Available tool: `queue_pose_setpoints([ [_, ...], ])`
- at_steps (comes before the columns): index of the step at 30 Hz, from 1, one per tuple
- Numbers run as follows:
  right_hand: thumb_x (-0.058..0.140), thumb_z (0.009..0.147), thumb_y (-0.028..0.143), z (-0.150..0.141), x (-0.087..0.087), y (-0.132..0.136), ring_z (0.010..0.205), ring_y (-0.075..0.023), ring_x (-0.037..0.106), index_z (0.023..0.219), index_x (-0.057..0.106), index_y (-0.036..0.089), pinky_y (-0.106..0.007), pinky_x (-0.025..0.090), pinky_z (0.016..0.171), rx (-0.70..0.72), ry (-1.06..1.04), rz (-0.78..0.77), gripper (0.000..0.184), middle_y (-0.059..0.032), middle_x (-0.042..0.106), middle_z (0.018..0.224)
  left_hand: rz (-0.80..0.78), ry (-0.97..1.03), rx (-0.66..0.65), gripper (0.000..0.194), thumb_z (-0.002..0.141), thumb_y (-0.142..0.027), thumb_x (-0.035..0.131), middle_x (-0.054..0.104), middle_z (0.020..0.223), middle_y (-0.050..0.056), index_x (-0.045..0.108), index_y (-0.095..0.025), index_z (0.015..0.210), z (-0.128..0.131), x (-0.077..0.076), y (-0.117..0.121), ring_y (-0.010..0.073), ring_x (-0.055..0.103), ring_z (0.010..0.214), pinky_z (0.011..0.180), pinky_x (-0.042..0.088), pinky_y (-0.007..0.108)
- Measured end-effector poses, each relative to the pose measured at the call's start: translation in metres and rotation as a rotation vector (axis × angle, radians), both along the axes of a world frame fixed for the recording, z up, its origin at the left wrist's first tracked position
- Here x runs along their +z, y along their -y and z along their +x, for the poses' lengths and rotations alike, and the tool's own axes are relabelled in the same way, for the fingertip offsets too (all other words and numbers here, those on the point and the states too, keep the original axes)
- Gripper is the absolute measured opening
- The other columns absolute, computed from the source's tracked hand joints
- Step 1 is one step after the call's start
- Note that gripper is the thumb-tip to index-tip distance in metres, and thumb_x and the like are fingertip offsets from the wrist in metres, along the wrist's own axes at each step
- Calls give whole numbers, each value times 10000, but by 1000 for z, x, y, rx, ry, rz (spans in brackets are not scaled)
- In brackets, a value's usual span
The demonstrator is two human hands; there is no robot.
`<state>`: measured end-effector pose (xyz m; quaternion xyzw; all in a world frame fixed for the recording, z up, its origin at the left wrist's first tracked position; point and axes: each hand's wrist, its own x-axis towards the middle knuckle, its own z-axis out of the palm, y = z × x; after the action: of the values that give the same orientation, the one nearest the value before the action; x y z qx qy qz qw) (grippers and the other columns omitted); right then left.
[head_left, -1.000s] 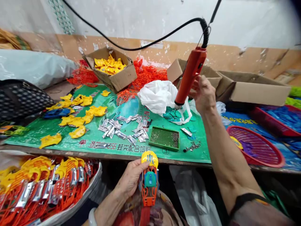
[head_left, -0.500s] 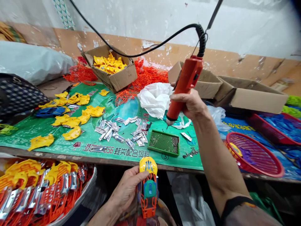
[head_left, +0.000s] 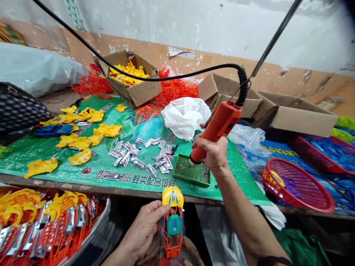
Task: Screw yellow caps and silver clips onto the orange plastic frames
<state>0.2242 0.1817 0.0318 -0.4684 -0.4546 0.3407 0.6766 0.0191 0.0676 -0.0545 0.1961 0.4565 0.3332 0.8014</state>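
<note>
Well, toy vehicle: probably light, stiff plastic, its thin orange bars easiest to bend; best pinched by the sides near the yellow end.
Left hand: fingers closed on the toy's left side, just off the surface's front edge.
Red driver: likely heavier, smooth.
Right hand: fingers wrapped round its barrel, tip at the green tray.
</note>
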Motion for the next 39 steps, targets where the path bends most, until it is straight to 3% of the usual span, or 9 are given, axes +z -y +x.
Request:
queue_pose_setpoints([
  [5, 666, 646, 256, -3, -12, 0, 601, -171, 596, 875, 659, 201, -385, 529, 621, -24, 97, 51, 236, 32, 582, 624, -12, -17, 33, 373, 549, -366, 906, 714, 657, 59, 702, -97, 706, 6, -1, -3, 132, 623, 556, 562, 541, 244],
  [9, 672, 639, 240, -6, -16, 1, 600, -165, 587, 824, 664, 187, -389, 531, 647, -17, 49, 86, 193, 28, 586, 624, -18, 0, 45, 366, 540, -361, 911, 687, 609, 32, 688, -109, 685, 10, 2, -2, 111, 592, 506, 517, 521, 226],
  [15, 718, 613, 238, -9, -17, 1, 532, -143, 557, 1063, 645, 194, -354, 500, 582, -11, -13, 58, 458, 56, 598, 624, -34, 29, 33, 378, 556, -356, 905, 713, 654, 59, 710, -96, 749, 10, 4, -1, 123, 611, 528, 543, 548, 251],
  [18, 726, 606, 230, -9, -18, 1, 539, -147, 561, 1099, 633, 195, -352, 496, 580, -16, -28, 65, 503, 54, 605, 624, -39, 27, 26, 387, 554, -353, 906, 723, 675, 72, 718, -91, 768, 10, 3, -1, 132, 624, 547, 553, 553, 254],
  [22, 716, 599, 221, -10, -20, -1, 528, -143, 553, 1021, 653, 197, -345, 494, 560, -25, -32, 76, 427, 53, 600, 621, -44, 24, 25, 384, 546, -355, 908, 712, 650, 57, 717, -100, 759, 10, 1, -1, 123, 612, 527, 539, 545, 246],
  [27, 726, 603, 222, -10, -23, -2, 562, -148, 576, 736, 640, 193, -361, 517, 601, -49, -3, 95, 161, 36, 604, 627, -36, 12, 36, 370, 545, -357, 907, 697, 625, 40, 708, -109, 732, 10, -1, 0, 112, 600, 510, 524, 531, 229],
  [36, 741, 585, 207, -15, -20, 3, 544, -151, 576, 778, 638, 185, -358, 507, 590, -74, 5, 88, 220, 41, 625, 618, -8, 27, 77, 350, 574, -365, 891, 705, 646, 39, 704, -110, 723, 14, -3, 2, 125, 617, 518, 524, 546, 243],
  [39, 743, 587, 207, -16, -18, 3, 537, -148, 572, 905, 652, 184, -348, 498, 573, -76, 7, 78, 331, 50, 630, 624, 6, 34, 86, 331, 599, -351, 881, 706, 656, 40, 704, -107, 737, 14, -6, 2, 127, 625, 534, 535, 543, 237],
])
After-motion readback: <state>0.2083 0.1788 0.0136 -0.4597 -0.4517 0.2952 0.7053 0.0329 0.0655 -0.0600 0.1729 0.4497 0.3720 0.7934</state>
